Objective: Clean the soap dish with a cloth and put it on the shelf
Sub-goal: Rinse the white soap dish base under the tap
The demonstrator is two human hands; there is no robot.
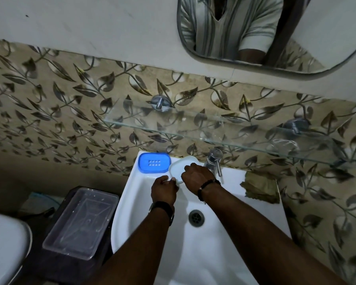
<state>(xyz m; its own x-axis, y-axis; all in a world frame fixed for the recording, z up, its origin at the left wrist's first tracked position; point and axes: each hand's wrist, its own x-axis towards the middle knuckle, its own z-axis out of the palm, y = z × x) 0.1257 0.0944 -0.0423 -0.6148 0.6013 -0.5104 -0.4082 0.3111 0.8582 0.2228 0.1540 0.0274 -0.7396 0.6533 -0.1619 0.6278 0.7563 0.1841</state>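
A pale, translucent oval plastic soap dish (pixel 180 168) is held tilted above the back rim of a glossy white ceramic washbasin (pixel 230 204). Its near edge is pinched by the curled fingers of the left hand (pixel 164 189), and its far side is covered by the right hand (pixel 196 176), whose fingers are bent down onto it; whether anything else is gripped under that hand cannot be told. The dish appears smooth and shallow with a raised rim. Just to its left, a blue rectangular plastic soap tray (pixel 154 162) with small drain slots is set on the basin's back corner. A chrome tap (pixel 214 160) with a clear knob stands just behind the right hand. A crumpled olive-brown cloth (pixel 259 187) lies on the basin's right ledge, apart from both hands. Above, a clear glass shelf (pixel 193 124) on chrome brackets is fixed to leaf-patterned tiles. A clear rectangular plastic box (pixel 80 221) sits to the left of the basin.
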